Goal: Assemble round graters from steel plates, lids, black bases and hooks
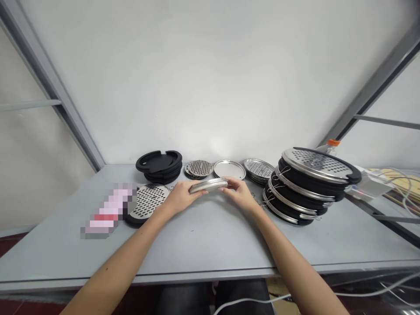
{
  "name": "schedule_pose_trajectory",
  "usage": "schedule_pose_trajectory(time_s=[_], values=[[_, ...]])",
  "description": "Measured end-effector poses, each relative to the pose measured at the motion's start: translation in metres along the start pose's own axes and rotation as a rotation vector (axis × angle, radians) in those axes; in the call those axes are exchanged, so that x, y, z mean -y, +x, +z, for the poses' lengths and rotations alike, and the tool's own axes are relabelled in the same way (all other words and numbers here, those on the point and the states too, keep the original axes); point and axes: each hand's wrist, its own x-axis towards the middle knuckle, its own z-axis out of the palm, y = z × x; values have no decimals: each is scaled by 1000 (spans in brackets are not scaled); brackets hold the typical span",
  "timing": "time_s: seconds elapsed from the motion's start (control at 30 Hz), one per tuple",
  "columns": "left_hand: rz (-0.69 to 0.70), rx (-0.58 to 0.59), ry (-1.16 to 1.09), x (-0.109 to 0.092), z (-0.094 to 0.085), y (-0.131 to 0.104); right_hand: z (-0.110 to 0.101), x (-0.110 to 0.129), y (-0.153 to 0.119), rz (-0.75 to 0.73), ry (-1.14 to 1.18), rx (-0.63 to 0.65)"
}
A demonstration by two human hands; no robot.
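The bench [213, 245] backs onto the wall [210, 87]. Along its far edge, going left to right, I see a pile of trays [160, 162], a pile of small discs [201, 168], a pile of plates [229, 169] and a pile of grids [259, 169]. Before the trays lies a grater [150, 202], with a blurred-over object [111, 210] just to its left. At the right, nearer than the row, stands a stack of graters [305, 188]; a bottle [329, 149] is partly hidden behind it, and a box [370, 186] sits to its right. Between grater and stack, over the bench, a disc [213, 185] lies between the left fingers [198, 195] and right fingers [227, 191].
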Motion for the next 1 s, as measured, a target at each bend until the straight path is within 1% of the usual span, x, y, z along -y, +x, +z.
schedule_pose_trajectory(time_s=[0.1,0.17,0.23,0.27,0.33,0.4,0.43,0.47,0.6,0.67,0.7,0.77,0.8,0.83,0.93,0.97,1.0], values=[[-32,7,-20,1,1,-1,1,2,0,-1,27,-17],[-77,-49,-57,2,2,0,2,5,0,16,95,-41],[-149,-179,-144,5,3,2,3,9,0,46,182,-17],[-191,-258,-209,7,4,3,4,10,0,66,222,22],[-265,-410,-366,9,4,7,7,14,-2,104,283,140],[-308,-490,-510,11,6,9,11,16,-4,127,318,245],[-320,-499,-559,12,8,10,13,16,-5,134,329,273],[-332,-494,-584,13,10,10,16,17,-6,146,336,270],[-389,-439,-560,15,19,9,21,18,-9,210,383,152],[-402,-375,-576,16,20,10,21,20,-8,200,425,110],[-397,-331,-588,17,20,10,20,21,-8,183,426,92],[-356,-256,-561,18,17,11,17,22,-6,139,358,50],[-319,-254,-504,18,15,12,16,22,-6,106,295,21],[-270,-286,-409,18,12,11,14,21,-6,64,214,-13],[-61,-468,6,14,4,8,9,15,-7,-102,-88,-90],[19,-497,131,11,3,7,8,13,-7,-158,-192,-102],[95,-484,220,9,1,5,7,10,-8,-211,-275,-106]])
